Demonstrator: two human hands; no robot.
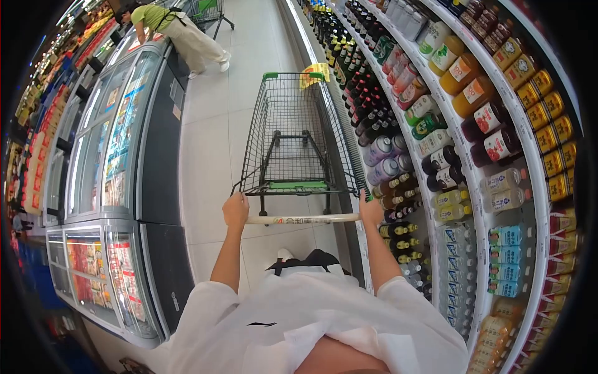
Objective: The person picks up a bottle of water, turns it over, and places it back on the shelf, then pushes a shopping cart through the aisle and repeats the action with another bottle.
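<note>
A wire shopping cart [293, 106] with green trim stands in front of me, its basket holding nothing that I can see. My left hand [235, 210] is wrapped round the left end of the cart's pale handle bar [303, 219]. At the bar's right end, my right hand [370, 210] grips the same cart, close to the drink shelves. The fingertips of both hands are partly hidden from above. A yellow tag [314, 75] hangs at the far right corner of the basket.
Curved shelves of bottled drinks [458, 75] line the right side, very near the cart. Glass-topped freezers [112, 137] run along the left. Further up, a person in a green top [152, 17] leans over a freezer, near another cart [210, 11]. Tiled floor [205, 143] lies between.
</note>
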